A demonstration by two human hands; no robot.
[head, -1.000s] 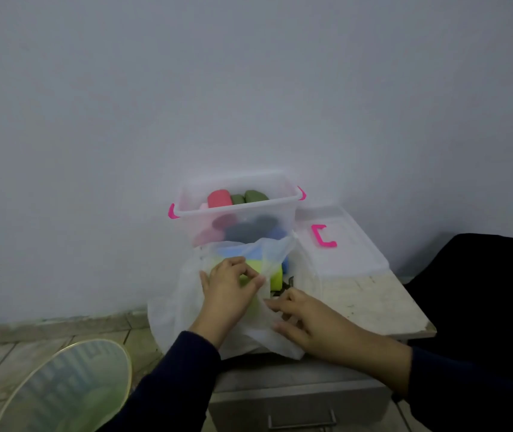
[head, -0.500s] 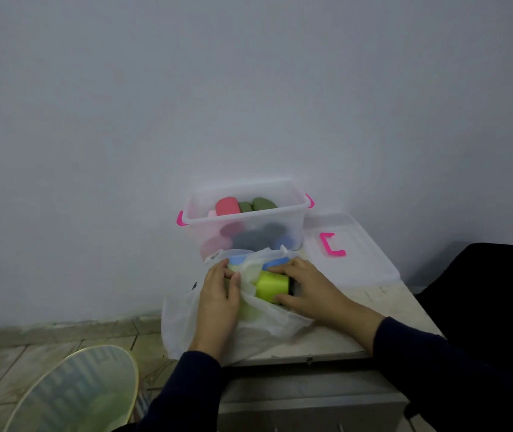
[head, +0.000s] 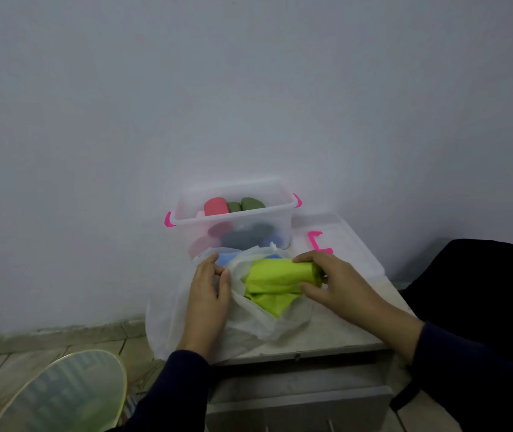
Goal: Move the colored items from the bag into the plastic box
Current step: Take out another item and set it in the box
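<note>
Just below the middle of the frame, a white plastic bag (head: 217, 325) slumps on the pale tabletop (head: 336, 332), its mouth turned up toward the wall. The right hand (head: 333, 283) reaches in from the lower right, its fingers (head: 306, 257) curled over the top of a lime-green rolled item (head: 275, 277) and the thumb tucked beneath, so the roll is gripped at its right end; the roll lies partly out of the bag's mouth, and a loose green flap hangs down into the bag. The left hand (head: 208, 291) comes up from the lower centre and rests on the left side of the bag, pinching the bag's rim between thumb and fingertips. A blue item (head: 228, 258) shows inside the bag just above that hand. Directly behind the bag stands the clear plastic box (head: 233, 219) with pink latches, against the wall; a red roll (head: 216, 206) and two dark green items (head: 247, 204) sit in it, with more dim shapes behind its cloudy front. The box's clear lid (head: 348, 244), with one pink latch, lies flat on the tabletop to the right. A round glass surface (head: 62, 397) fills the lower left corner.
</note>
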